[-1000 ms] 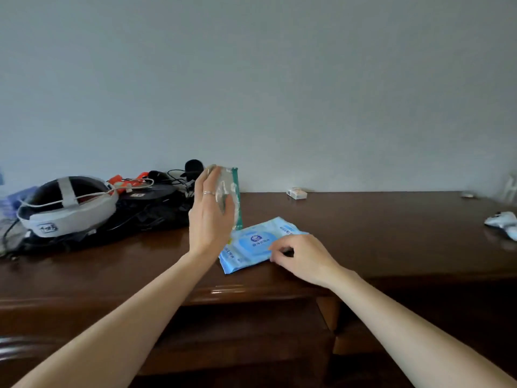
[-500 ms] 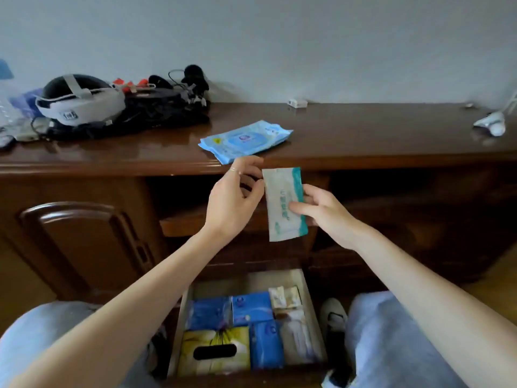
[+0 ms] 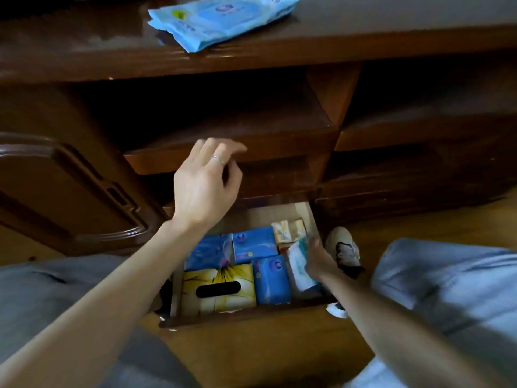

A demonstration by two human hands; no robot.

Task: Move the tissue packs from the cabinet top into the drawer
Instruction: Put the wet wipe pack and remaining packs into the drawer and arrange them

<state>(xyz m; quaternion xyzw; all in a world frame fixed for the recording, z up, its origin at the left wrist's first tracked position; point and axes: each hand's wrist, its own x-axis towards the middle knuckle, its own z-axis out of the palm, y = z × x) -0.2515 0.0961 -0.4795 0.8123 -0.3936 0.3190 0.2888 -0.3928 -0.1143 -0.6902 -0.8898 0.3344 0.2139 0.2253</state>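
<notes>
One pack (image 3: 299, 266) lowered into drawer (image 3: 246, 315), one pack (image 3: 223, 18) remaining

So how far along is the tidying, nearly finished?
About halfway. The drawer is open and already holds several packs. The right hand grips a white-and-teal tissue pack and is setting it into the drawer's right side. The left hand hangs open in front of the cabinet, holding nothing. Left to do: the light blue pack lies on the cabinet top.

Blue wipes pack (image 3: 223, 18) cut by top edge — right hand (image 3: 317, 260) blurred, hiding white-teal pack (image 3: 298, 266) edge.
</notes>
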